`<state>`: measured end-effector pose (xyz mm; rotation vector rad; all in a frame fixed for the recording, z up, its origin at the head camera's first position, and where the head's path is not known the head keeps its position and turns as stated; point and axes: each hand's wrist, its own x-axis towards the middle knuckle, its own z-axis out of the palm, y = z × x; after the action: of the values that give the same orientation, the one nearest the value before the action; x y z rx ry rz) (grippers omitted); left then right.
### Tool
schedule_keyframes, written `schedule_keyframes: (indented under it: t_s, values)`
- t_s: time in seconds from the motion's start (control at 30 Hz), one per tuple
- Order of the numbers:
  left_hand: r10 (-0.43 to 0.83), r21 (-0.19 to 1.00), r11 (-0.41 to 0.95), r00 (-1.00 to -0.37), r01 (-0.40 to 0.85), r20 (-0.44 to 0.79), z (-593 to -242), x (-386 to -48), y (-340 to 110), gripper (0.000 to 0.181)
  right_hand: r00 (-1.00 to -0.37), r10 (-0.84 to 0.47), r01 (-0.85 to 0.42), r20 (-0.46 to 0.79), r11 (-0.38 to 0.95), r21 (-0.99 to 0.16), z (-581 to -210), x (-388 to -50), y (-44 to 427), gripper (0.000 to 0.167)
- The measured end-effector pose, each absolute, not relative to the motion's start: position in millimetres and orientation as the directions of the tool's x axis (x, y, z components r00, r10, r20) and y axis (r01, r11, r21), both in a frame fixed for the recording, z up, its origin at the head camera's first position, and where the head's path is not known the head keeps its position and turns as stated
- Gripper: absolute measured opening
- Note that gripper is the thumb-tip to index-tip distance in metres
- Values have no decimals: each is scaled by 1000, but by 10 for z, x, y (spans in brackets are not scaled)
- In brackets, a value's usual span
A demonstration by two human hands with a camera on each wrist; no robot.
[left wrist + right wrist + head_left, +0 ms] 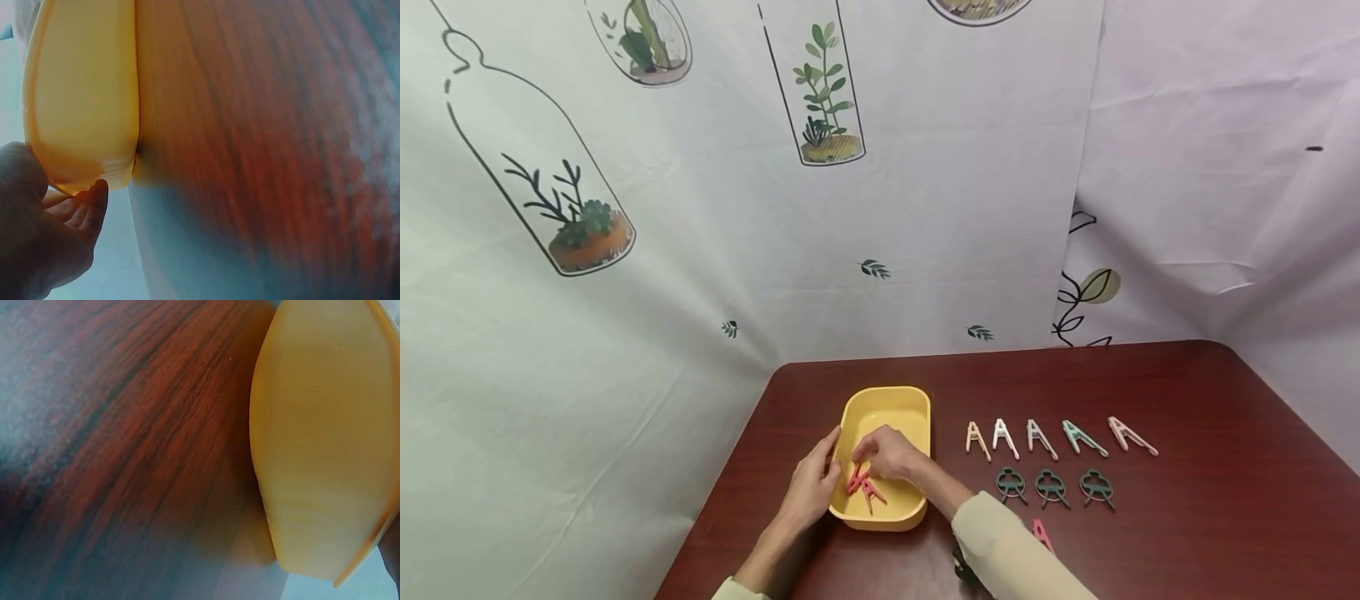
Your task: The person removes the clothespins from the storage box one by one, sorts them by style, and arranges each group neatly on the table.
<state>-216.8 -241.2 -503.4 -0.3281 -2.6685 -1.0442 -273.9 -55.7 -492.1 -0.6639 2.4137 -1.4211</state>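
A yellow plastic basin [917, 417] stands on the table, with red clothespins [870, 492] lying inside near its front end. My left hand [811, 483] grips the basin's left side at the rim; in the left wrist view, bent fingers [94, 209] lie against the basin wall [87, 94]. Over the rim from the right, my right hand [891, 454] reaches into the basin with bent fingers. Its fingertips meet the upper end of one red clothespin [855, 481]; whether they pinch it is hidden. The right wrist view shows mostly the basin's outer wall [325, 437].
Right of the basin, a row of pastel clothespins [1032, 437] lies on the dark red table [1210, 467]. Below it sit three dark green round clips [1050, 487]. Another red clothespin [1042, 535] and a dark object [961, 562] are partly behind the right sleeve.
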Motion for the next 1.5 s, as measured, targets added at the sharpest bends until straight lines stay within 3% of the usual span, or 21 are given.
schedule_keyframes:
  t_s: [0.43,1.0,1.5]
  values:
    - [128,617,714,-928,332,350,-5039,-2149,-2410,56,-894,-438,-291,94,411,-864,-4890,-2709,-526,30]
    - [124,616,711,-923,339,365,-5033,-2138,-2387,55,-973,-139,-210,185,196,-958,-4897,-2806,-528,21]
    - [124,623,708,-927,333,355,-5031,-2151,-2388,54,-978,-94,-173,184,-118,-978,-4698,-2729,-440,28]
